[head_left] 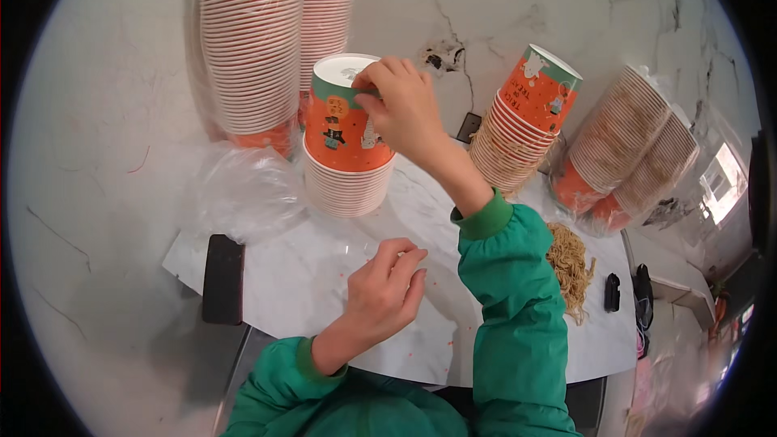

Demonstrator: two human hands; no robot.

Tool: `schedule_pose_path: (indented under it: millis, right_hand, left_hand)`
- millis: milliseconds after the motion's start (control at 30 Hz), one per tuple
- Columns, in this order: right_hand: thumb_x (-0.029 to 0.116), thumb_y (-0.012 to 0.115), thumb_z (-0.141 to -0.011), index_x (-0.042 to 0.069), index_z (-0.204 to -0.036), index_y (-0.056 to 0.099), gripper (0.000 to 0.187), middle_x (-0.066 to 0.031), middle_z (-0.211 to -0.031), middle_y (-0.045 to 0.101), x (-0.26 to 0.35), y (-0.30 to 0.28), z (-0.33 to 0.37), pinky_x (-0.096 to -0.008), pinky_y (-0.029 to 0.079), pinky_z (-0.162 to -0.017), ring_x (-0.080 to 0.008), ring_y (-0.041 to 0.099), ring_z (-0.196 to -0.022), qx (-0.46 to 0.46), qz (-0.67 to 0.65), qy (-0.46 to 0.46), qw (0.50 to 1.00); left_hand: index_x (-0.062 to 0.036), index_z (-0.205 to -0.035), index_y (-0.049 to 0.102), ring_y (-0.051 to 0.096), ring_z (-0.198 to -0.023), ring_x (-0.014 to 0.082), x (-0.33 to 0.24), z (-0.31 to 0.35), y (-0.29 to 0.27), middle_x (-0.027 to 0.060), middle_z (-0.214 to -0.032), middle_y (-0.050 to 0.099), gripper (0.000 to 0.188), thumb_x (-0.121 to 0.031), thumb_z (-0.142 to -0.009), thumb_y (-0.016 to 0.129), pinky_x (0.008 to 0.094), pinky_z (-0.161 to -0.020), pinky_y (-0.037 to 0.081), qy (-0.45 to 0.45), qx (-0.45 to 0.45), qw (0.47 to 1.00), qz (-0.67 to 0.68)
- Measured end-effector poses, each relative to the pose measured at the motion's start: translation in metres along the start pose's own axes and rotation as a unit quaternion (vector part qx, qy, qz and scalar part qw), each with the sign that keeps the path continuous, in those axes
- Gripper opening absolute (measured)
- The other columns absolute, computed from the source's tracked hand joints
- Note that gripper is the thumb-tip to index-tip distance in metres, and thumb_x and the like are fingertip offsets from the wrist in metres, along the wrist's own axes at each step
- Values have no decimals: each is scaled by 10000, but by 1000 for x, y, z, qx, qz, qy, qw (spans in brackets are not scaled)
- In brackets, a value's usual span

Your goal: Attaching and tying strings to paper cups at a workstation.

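Observation:
My right hand [401,105] reaches to the top of a stack of upside-down paper cups [348,190]. Its thumb and fingers are closed at the bottom edge of the uppermost cup [336,133], which is orange and green with cartoon figures. The fingers partly hide that edge. Lower down, my left hand [380,291] is held over the white table [437,332], its fingers curled together. A tiny pale bit shows at those fingertips, too small to name. Both arms wear green sleeves.
Tall plastic-wrapped cup stacks [251,48] stand at back left, beside a crumpled clear bag [247,186]. A black phone [223,279] lies left. To the right are another cup stack [510,137], wrapped cups [619,137], a tan strand bundle [571,271] and a small black object [612,292].

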State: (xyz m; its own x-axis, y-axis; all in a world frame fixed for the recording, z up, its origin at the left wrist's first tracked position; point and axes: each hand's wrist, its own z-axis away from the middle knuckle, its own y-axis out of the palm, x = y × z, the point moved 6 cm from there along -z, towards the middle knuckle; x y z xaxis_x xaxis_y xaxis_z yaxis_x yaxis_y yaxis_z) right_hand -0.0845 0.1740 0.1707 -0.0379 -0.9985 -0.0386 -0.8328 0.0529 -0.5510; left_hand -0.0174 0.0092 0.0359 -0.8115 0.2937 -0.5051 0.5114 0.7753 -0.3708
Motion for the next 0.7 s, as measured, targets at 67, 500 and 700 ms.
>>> schedule_pose_path:
  millis: [67,500,700]
  right_hand:
    - [44,769,-788,79,-1019,720,238,-90,-1022,671,-7,4,-10,-400,494,-797,-284,629,-973,11,-36,20,999]
    - [67,739,-838,-32,-938,727,141,-89,-814,706,-11,-41,-21,-338,523,-709,-186,632,-752,92,-254,128,954]
    - [74,732,-851,-35,-961,732,155,-77,-834,715,-7,-60,-19,-314,525,-721,-155,643,-785,75,-246,140,956]
  left_hand:
    - [-19,-1087,693,671,-705,267,2,1,0,112,-1085,641,305,46,-790,727,354,-621,535,-14,5,1000,-1]
    - [33,-1311,572,524,-1172,400,22,-10,-25,184,-1348,564,567,37,-766,729,480,-992,463,-25,-129,978,-164]
    - [17,-1320,584,538,-1176,374,38,-6,-17,170,-1367,554,597,-48,-748,744,476,-926,467,-46,-85,967,-234]
